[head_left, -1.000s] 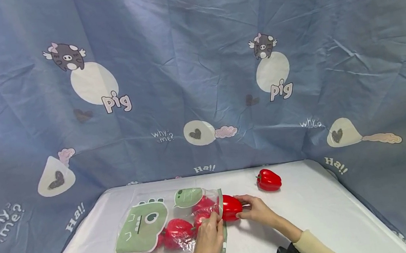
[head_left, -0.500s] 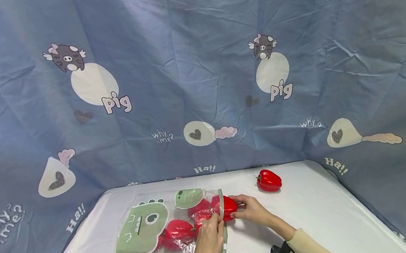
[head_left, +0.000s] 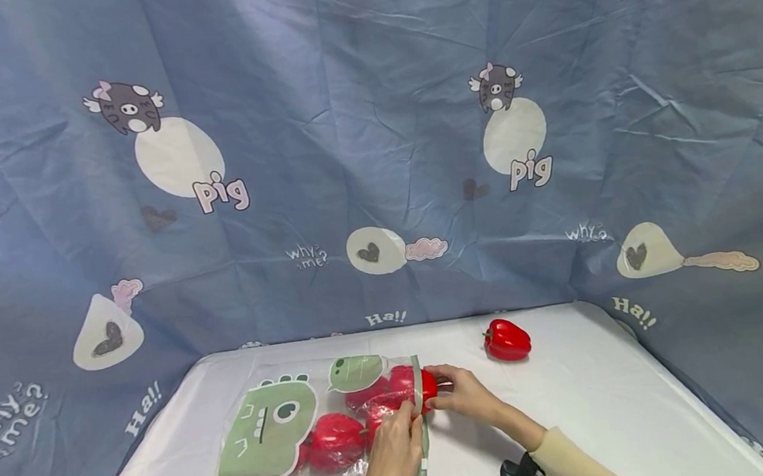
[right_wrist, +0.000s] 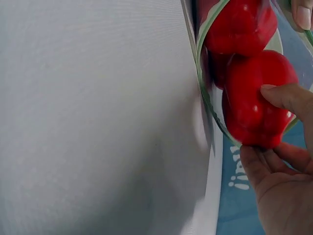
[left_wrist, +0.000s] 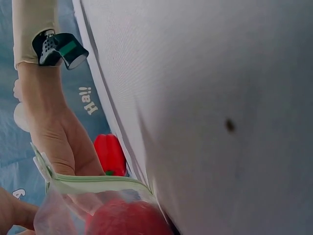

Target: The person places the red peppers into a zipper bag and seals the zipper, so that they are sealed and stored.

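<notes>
Grips red pepper (right_wrist: 247,107) with thumb and fingers of right hand (right_wrist: 286,193); sticks partly out of bag (head_left: 263,436), up against other peppers (head_left: 336,440) inside. Pinches green rim (head_left: 417,378) with left hand (head_left: 392,446). Probably light, firm, a bit slippery on glossy skin; best held round wide sides. Treat bag as thin, floppy plastic; best held by stiffer-looking rim.

Under the left hand (head_left: 391,446) and right hand (head_left: 470,397) lies a white-covered bench (head_left: 607,393). Beyond them hangs a creased blue cloth (head_left: 403,111), a grey heart print (head_left: 370,253) past the left hand, "pig" lettering (head_left: 531,170) farther right, past the right hand.
</notes>
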`<state>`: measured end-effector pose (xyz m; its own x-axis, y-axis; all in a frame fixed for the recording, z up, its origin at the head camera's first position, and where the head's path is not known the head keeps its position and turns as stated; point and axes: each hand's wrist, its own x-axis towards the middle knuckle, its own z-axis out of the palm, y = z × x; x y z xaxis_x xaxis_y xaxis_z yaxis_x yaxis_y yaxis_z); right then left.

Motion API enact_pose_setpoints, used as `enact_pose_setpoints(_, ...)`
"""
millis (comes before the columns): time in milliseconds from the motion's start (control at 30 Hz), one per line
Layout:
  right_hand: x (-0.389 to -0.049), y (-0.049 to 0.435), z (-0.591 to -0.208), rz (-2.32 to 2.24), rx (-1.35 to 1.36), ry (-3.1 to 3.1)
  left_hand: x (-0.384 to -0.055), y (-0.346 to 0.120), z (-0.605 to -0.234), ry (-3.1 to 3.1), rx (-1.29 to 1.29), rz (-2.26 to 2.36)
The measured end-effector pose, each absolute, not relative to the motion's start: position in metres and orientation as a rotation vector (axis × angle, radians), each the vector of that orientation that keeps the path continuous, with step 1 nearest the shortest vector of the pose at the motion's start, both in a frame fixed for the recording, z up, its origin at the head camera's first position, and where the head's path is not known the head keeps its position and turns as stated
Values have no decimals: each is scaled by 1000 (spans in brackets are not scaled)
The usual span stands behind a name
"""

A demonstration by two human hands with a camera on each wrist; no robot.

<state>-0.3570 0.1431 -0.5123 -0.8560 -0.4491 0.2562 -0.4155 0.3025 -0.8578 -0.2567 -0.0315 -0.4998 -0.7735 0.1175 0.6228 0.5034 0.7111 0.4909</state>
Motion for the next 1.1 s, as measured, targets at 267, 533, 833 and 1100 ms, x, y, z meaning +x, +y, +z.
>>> enact_pose_setpoints(267, -352, 140, -508, -1738, -789, 2411, -256, -32, -499, -2327, -480, -897)
enact_pose_setpoints(533, -336, 136, -487, -1712, -828, 2440, -256, -33, -498, -2342, -478, -917)
enact_pose_setpoints(833, -353, 132, -512, -1690, -860, 2528, -257, -33, -499, -2355, -489, -939)
enact_pose_setpoints(1100, -366, 128, -526, -1665, -846, 2592, -256, -33, -497, -2357, -484, -940)
